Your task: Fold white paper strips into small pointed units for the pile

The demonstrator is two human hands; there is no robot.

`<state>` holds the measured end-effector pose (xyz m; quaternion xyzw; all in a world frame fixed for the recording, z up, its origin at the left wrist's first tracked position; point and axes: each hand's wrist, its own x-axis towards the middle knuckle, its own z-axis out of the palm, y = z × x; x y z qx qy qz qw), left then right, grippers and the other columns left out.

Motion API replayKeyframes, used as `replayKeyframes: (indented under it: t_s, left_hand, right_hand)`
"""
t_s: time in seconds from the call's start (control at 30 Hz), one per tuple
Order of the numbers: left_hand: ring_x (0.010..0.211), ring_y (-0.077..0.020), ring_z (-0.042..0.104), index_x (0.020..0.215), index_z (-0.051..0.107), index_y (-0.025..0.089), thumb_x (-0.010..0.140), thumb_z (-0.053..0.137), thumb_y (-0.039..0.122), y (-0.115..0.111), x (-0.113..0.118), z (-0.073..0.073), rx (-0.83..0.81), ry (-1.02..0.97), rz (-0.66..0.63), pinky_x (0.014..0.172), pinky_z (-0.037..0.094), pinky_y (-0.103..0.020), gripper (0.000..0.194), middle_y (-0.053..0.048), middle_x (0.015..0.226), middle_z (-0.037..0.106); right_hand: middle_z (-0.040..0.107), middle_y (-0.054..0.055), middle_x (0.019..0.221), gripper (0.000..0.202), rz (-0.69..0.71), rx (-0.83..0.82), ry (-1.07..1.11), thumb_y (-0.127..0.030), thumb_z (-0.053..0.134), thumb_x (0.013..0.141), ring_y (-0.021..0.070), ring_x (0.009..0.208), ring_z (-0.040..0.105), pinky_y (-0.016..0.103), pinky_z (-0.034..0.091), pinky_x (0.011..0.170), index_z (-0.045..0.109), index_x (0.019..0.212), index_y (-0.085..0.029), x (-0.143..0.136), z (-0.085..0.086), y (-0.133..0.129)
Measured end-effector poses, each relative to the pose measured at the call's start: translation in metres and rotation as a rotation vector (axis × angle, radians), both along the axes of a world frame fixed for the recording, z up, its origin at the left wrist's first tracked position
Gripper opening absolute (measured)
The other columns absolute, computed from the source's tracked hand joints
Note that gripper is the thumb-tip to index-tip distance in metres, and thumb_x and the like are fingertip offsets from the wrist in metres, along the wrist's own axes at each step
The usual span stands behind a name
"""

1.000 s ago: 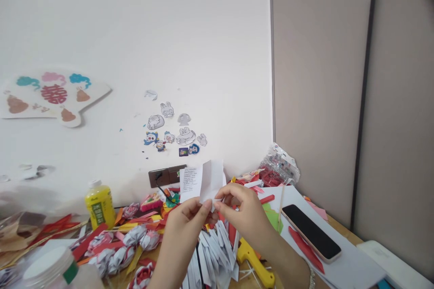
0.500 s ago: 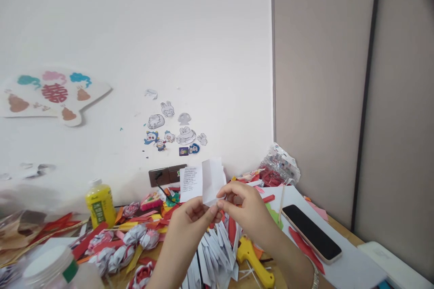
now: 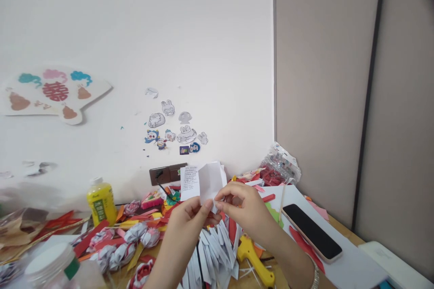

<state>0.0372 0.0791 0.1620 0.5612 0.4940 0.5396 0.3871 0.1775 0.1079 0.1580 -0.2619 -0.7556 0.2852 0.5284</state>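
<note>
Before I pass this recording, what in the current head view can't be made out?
All in the head view:
Creased white paper sheet: part of its lower edge, hidden by the left hand and right hand.
White page with dark lines of writing: the words, too small and blurred.
Clear plastic jar with a white lid: its base, cut off by the bottom edge.
Flat white object with a rounded corner: its near end, cut off by the picture's edge.

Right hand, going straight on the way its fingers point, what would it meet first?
The right hand would most likely meet the folded white paper at its fingertips, then the left hand; depth is hard to judge here.
</note>
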Motion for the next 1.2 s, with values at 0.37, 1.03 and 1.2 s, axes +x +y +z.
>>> replayKeyframes:
  t_s: [0.37, 1.03, 1.2]
  left_hand:
    - [0.060, -0.0185, 0.063, 0.061, 0.057, 0.017, 0.064, 0.063, 0.038, -0.006, 0.006, 0.003, -0.009, -0.055, -0.006, 0.060, 0.050, -0.028, 0.021, 0.000, 0.057, 0.067]
    - [0.053, -0.0137, 0.055, 0.060, 0.056, 0.017, 0.071, 0.058, 0.034, 0.003, 0.006, -0.008, 0.080, 0.011, -0.002, 0.054, 0.043, -0.023, 0.020, 0.003, 0.050, 0.058]
    - [0.046, -0.0119, 0.049, 0.057, 0.053, 0.018, 0.067, 0.058, 0.034, 0.009, 0.004, -0.011, 0.117, 0.034, 0.064, 0.047, 0.039, -0.022, 0.019, 0.006, 0.046, 0.051]
  right_hand:
    - [0.057, -0.002, 0.068, 0.013, -0.080, 0.020, -0.035, -0.006, 0.056, 0.072, 0.0107, 0.059, 0.052, 0.020, 0.040, 0.053, 0.061, 0.073, -0.018, -0.001, 0.000, 0.000]
    - [0.058, -0.002, 0.060, 0.011, -0.055, -0.170, 0.086, -0.007, 0.053, 0.070, 0.0123, 0.055, 0.055, 0.021, 0.041, 0.052, 0.058, 0.071, -0.017, -0.010, -0.005, 0.001]
    - [0.056, -0.002, 0.064, 0.011, -0.056, -0.156, 0.084, -0.008, 0.052, 0.070, 0.0125, 0.060, 0.055, 0.021, 0.042, 0.055, 0.058, 0.072, -0.017, -0.008, -0.004, 0.003]
